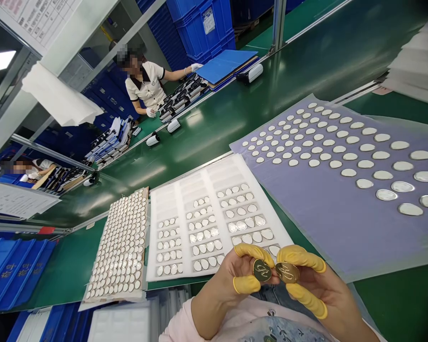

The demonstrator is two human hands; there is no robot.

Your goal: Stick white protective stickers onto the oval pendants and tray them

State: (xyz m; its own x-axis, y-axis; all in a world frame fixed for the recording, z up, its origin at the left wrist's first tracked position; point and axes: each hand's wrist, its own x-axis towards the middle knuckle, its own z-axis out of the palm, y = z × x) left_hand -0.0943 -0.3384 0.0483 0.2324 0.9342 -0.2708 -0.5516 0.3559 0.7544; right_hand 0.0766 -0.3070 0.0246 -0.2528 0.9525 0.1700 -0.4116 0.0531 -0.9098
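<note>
Head view: the left grip is holding a gold oval plate narrowly, long axis near-to-far; the right grip is holding a second plate narrowly, long axis left-to-right, just beside it, near a white foam tray.

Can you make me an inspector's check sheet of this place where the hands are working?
surface: green conveyor belt.
job's things: two gold-coloured discs with a script letter, one left, one right; more discs in rows on a lilac sheet, a white foam tray and a board.
clutter: white stack at top right.
grippers: left hand and right hand each pinch a disc; yellow cots cover the fingers.
cables: nothing seen.
surroundings: a co-worker in white gloves across the belt; blue crates.
</note>
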